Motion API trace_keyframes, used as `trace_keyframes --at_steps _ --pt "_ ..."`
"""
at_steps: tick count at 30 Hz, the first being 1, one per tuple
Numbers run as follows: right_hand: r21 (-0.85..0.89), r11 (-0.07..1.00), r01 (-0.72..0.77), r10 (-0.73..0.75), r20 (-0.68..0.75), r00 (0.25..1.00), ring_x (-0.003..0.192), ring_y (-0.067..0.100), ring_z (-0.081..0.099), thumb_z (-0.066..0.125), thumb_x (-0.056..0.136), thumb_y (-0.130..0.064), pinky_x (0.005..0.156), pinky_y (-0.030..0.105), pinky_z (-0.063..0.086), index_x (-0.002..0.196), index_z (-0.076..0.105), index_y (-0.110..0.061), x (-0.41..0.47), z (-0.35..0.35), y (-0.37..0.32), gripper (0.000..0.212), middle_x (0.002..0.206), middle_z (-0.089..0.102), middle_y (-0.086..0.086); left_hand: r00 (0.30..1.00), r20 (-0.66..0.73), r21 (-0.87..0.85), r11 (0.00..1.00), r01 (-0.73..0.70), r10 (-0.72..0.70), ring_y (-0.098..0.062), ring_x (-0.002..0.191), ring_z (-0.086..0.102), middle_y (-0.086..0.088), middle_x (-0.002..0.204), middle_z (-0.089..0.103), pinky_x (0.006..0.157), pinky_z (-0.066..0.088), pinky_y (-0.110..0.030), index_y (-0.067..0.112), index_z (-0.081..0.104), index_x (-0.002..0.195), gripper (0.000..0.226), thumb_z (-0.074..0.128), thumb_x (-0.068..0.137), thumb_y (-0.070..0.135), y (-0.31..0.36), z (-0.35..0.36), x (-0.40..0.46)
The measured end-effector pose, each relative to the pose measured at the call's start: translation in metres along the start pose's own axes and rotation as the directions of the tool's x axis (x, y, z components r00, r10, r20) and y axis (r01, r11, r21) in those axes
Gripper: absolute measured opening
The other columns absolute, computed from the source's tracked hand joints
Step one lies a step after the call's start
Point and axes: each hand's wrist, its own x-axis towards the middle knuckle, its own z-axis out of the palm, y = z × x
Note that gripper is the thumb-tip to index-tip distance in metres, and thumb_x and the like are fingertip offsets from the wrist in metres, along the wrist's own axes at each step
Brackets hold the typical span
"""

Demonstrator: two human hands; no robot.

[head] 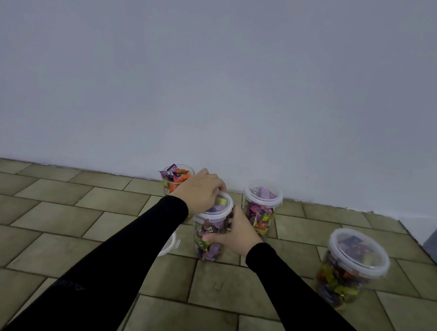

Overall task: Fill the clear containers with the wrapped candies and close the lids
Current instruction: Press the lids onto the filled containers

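Head view, from left to right: a loose white round plastic lid (169,245) lies on the tan tiled floor (43,228), partly hidden behind the left black sleeve (110,256). Behind, close to the pale wall (222,71), stands an open clear plastic container (176,180) heaped with wrapped candies and bearing no lid. The left hand (201,190) rests on top of the middle clear round container of wrapped candies (211,233), its grip curled over the far rim of that container's white-rimmed lid (217,207). The right hand (237,234) holds the same container's side, the grip wrapped round the wall with the thumb across the front. Just beyond, near the wall, stands a second lidded clear container of candies (261,210). Well apart to the right stands a third lidded clear container of candies (349,270).
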Motion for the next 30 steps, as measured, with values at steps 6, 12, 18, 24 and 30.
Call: trace_keyframes --at_steps 6,12,18,24,30 --pt "-0.013 1.0 -0.001 0.001 -0.016 1.0 0.12 0.012 0.051 0.092 0.055 -0.033 0.099 0.031 0.046 0.132 0.038 -0.019 0.002 0.002 0.0 0.095 0.129 0.054 -0.004 0.999 -0.013 -0.006 0.999 0.052 -0.052 -0.017 0.104 0.042 0.001 0.114 0.063 0.093 0.038 -0.034 0.019 0.061 0.112 0.029 0.036 0.099 0.015 -0.001 0.002 0.003" --pt "-0.014 0.999 -0.032 0.031 -0.042 0.999 0.117 0.013 0.05 0.09 0.061 -0.026 0.099 0.03 0.044 0.123 0.038 -0.014 0.006 0.001 -0.006 0.082 0.13 0.053 0.001 0.851 -0.32 -0.258 0.902 0.346 -0.417 -0.016 0.098 0.055 0.001 0.105 0.063 0.085 0.044 -0.03 0.015 0.064 0.106 0.025 0.054 0.093 0.034 -0.005 0.001 -0.016" --pt "-0.022 0.999 -0.033 0.032 -0.065 0.997 0.121 0.017 0.049 0.09 0.062 -0.022 0.099 0.029 0.042 0.126 0.037 -0.01 0.013 0.004 -0.006 0.083 0.133 0.052 0.004 0.782 -0.239 -0.487 0.768 0.416 -0.575 -0.013 0.084 0.065 0.007 0.085 0.07 0.077 0.05 -0.03 0.021 0.071 0.084 0.02 0.063 0.084 0.039 -0.014 0.017 -0.029" --pt "-0.02 0.999 -0.032 0.031 -0.068 0.997 0.121 0.017 0.05 0.091 0.059 -0.021 0.1 0.029 0.042 0.129 0.037 -0.012 0.017 0.007 -0.003 0.089 0.132 0.052 0.003 0.662 -0.259 -0.762 0.57 0.307 -0.703 -0.016 0.083 0.066 0.005 0.082 0.07 0.082 0.056 -0.041 0.024 0.071 0.081 0.009 0.07 0.084 0.033 -0.006 0.03 -0.036" --pt "-0.024 0.999 -0.026 0.024 -0.074 0.997 0.119 0.015 0.051 0.092 0.055 -0.02 0.101 0.03 0.043 0.129 0.038 -0.013 0.018 0.007 -0.002 0.091 0.128 0.053 0.0 0.771 -0.244 -0.726 0.637 0.257 -0.588 -0.014 0.089 0.064 0.004 0.095 0.069 0.084 0.053 -0.032 0.02 0.072 0.1 0.022 0.068 0.087 0.036 -0.012 0.027 -0.046"
